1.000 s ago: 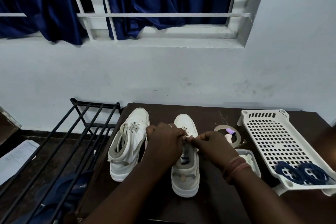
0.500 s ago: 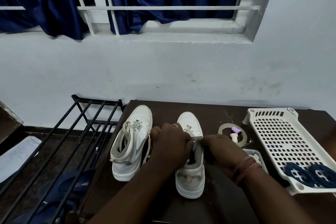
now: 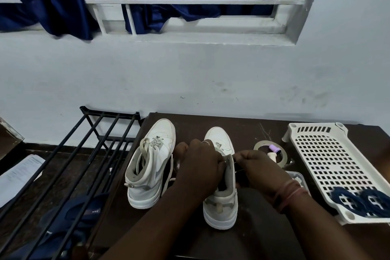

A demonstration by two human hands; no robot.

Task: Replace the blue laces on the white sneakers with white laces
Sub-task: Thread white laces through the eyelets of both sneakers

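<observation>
Two white high-top sneakers stand on the dark brown table (image 3: 242, 124), toes pointing away from me. The left sneaker (image 3: 150, 164) carries a white lace through its eyelets. Over the right sneaker (image 3: 221, 196) my left hand (image 3: 199, 167) and my right hand (image 3: 256, 168) are curled at the upper collar, each pinching a thin white lace end beside the tongue. My hands hide the eyelets of that shoe. Two coiled blue laces (image 3: 362, 200) lie in the near corner of a white perforated tray (image 3: 329, 154).
A tape ring (image 3: 281, 152) with a small purple-capped item lies behind my right hand, and a small clear container (image 3: 297, 177) sits beside my wrist. A black metal rack (image 3: 84, 154) stands left of the table, with blue cloth and papers below it.
Both hands have shifted nearer to me along the right sneaker, from its middle to the collar. The camera view has tilted slightly downward.
</observation>
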